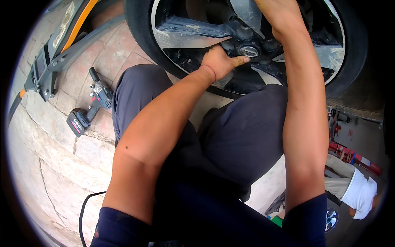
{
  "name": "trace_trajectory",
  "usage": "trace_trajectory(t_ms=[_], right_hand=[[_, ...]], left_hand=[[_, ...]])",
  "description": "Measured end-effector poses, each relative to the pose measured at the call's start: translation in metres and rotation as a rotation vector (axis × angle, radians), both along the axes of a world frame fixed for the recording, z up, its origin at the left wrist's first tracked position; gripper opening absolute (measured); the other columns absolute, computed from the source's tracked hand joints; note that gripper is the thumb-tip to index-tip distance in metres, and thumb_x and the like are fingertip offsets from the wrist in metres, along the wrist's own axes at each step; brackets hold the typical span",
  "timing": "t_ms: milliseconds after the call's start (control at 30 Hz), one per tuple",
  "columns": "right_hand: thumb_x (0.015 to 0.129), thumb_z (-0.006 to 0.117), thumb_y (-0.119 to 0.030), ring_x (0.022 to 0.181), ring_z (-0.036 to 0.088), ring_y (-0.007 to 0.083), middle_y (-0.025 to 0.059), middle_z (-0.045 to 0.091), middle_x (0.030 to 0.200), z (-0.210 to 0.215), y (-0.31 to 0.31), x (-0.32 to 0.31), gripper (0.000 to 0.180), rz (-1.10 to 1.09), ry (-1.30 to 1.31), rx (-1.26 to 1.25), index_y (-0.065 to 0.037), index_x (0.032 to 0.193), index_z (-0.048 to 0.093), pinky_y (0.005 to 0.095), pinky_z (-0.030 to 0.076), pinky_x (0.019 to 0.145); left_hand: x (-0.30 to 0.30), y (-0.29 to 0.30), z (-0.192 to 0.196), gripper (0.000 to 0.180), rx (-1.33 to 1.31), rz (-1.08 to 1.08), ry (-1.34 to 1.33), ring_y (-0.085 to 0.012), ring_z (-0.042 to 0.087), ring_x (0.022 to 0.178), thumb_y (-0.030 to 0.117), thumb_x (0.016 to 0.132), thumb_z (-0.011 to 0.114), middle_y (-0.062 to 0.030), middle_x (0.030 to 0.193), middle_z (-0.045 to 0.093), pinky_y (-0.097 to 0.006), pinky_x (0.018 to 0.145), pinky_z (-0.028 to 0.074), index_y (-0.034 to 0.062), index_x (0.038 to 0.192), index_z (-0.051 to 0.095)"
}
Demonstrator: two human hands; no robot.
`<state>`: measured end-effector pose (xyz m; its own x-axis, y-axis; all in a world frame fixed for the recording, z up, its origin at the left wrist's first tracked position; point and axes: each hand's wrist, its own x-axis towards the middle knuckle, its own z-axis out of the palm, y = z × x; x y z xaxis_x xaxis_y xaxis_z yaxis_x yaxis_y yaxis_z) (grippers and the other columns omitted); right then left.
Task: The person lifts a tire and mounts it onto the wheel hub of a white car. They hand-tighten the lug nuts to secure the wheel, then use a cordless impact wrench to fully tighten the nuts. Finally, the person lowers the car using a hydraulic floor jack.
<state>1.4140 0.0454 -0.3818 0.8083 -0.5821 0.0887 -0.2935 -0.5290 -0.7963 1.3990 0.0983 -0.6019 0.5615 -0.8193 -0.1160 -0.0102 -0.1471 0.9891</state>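
Observation:
A car wheel (191, 29) with a black tyre (139, 39) and grey-and-silver spokes stands in front of my knees. My left hand (222, 62) grips the wheel near its hub, fingers curled behind a spoke and thumb stretched toward the round centre cap (249, 51). Around the cap sit dark recesses for the lug nuts; whether nuts are in them I cannot make out. My right hand (273, 5) reaches to the upper part of the wheel; its fingers lie beyond the top edge of the picture.
A cordless impact wrench (101, 94) with a socket lies on the paving left of my knee. Farther left is a grey-and-orange metal frame (45, 72). A black cable (82, 210) curves beside my left elbow. At right, another person (358, 193) is near red equipment (368, 164).

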Motion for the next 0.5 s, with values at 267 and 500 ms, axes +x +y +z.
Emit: trace_trajectory(t_ms=[267, 500], right_hand=[[0.08, 0.085, -0.032, 0.073, 0.066, 0.019, 0.0132, 0.071, 0.091, 0.008, 0.008, 0.013, 0.051, -0.055, 0.082, 0.02, 0.009, 0.104, 0.067, 0.0315, 0.054, 0.066], [0.079, 0.085, -0.036, 0.075, 0.067, 0.022, 0.0178, 0.071, 0.085, 0.018, 0.029, 0.033, 0.053, -0.131, 0.111, -0.086, 0.013, 0.091, 0.07, 0.0349, 0.053, 0.07]], left_hand=[[0.005, -0.003, 0.004, 0.107, -0.034, -0.056, 0.005, -0.0349, 0.057, 0.124, 0.061, 0.069, 0.084, -0.0269, 0.13, 0.059, -0.036, 0.106, 0.043, -0.0093, 0.138, 0.042], [0.006, -0.016, -0.011, 0.115, -0.127, -0.04, 0.044, -0.0339, 0.052, 0.128, 0.058, 0.066, 0.087, -0.0252, 0.136, 0.054, -0.036, 0.109, 0.041, -0.0142, 0.139, 0.034]])
